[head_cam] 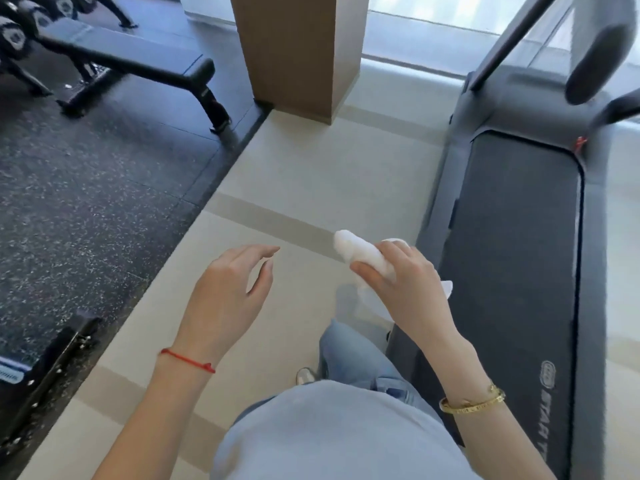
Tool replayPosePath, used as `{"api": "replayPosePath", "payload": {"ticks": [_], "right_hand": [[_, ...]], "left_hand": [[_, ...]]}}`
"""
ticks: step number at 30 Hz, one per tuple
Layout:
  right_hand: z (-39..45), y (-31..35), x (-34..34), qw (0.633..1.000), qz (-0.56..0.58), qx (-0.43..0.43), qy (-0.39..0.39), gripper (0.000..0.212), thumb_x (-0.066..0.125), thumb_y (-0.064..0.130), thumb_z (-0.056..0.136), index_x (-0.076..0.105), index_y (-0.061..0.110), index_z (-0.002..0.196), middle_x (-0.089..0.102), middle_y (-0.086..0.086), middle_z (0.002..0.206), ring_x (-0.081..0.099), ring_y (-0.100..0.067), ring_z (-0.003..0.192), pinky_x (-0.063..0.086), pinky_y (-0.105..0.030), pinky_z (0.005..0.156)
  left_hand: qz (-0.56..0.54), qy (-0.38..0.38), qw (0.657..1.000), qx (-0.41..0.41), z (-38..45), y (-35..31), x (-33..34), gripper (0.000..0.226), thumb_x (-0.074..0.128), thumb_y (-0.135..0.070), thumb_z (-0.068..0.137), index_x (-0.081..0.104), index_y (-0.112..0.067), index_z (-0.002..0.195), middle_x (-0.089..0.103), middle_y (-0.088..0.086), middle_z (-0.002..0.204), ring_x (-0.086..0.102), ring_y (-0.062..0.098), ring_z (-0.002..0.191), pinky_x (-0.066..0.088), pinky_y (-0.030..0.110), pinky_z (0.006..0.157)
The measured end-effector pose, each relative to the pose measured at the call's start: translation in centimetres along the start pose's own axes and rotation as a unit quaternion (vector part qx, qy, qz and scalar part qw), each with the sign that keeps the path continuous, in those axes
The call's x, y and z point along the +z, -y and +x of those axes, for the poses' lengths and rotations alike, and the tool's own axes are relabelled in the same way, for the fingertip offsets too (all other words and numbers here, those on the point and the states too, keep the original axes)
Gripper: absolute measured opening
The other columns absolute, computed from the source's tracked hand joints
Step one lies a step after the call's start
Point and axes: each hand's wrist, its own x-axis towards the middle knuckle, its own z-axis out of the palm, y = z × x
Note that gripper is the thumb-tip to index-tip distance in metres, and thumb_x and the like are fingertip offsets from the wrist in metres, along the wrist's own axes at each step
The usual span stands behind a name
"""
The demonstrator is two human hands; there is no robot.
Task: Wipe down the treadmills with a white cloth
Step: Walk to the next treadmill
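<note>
The right hand (401,282) grips the cloth (363,254), fingers curled round it, just beside the left edge of the treadmill (512,237). The left hand (228,289) hangs over the pale floor (294,188), fingers loose and apart. A bench (131,60) stands far left on the dark mat (86,188).

Cloth (367,254) white, held in right hand (398,282). Treadmill (512,237) dk grey frame w/ blk belt, grey lettering near its end, small red tag (581,144) by the front. Floor (311,188) pale beige w/ darker tan stripes. Rubber mat (86,188) blk w/ light speckles. Bench (114,53) blk. Pillar (298,50) tan-brown. Wrists: red string (188,360) on left, gold bangle (472,403) on right. Jeans (353,355) lt blue, top (329,434) pale grey-blue.
</note>
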Motion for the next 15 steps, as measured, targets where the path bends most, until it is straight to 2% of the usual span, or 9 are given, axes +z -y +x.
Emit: {"api": "replayPosePath", "payload": {"ticks": [6, 10, 13, 15], "right_hand": [[6.9, -1.1, -0.1, 0.998, 0.004, 0.056, -0.038, 0.033, 0.062, 0.047, 0.089, 0.064, 0.015, 0.096, 0.060, 0.003, 0.093, 0.048, -0.015, 0.081, 0.027, -0.022, 0.065], [12.8, -2.9, -0.8, 0.994, 0.005, 0.090, -0.059, 0.034, 0.062, 0.047, 0.089, 0.064, 0.014, 0.095, 0.060, 0.003, 0.093, 0.051, -0.017, 0.082, 0.032, -0.023, 0.067], [17.9, -4.5, -2.2, 0.991, 0.011, 0.105, -0.086, 0.035, 0.061, 0.048, 0.089, 0.065, 0.014, 0.095, 0.061, 0.004, 0.094, 0.053, -0.017, 0.083, 0.039, -0.026, 0.070], [21.5, -5.6, -3.5, 0.988, 0.003, 0.114, -0.101, 0.036, 0.060, 0.049, 0.089, 0.065, 0.014, 0.097, 0.062, 0.003, 0.095, 0.054, -0.017, 0.085, 0.041, -0.028, 0.072]], "left_hand": [[-0.029, 0.040, 0.997, 0.053, 10.9, 1.0, 1.3, 0.026, 0.058, -0.012, 0.096, 0.068, -0.015, 0.121, 0.070, -0.003, 0.116, 0.064, 0.013, 0.108, 0.043, 0.020, 0.097], [-0.042, 0.060, 0.993, 0.090, 19.0, 0.3, 3.1, 0.026, 0.057, -0.014, 0.097, 0.068, -0.015, 0.120, 0.070, -0.003, 0.115, 0.064, 0.014, 0.107, 0.048, 0.028, 0.095], [-0.048, 0.067, 0.991, 0.109, 25.7, -1.1, 4.5, 0.026, 0.056, -0.016, 0.098, 0.068, -0.016, 0.121, 0.070, -0.004, 0.116, 0.065, 0.012, 0.107, 0.047, 0.023, 0.093], [-0.056, 0.077, 0.987, 0.126, 30.2, -2.6, 5.4, 0.026, 0.055, -0.017, 0.098, 0.067, -0.016, 0.122, 0.069, -0.004, 0.117, 0.065, 0.013, 0.108, 0.049, 0.027, 0.095]]}}
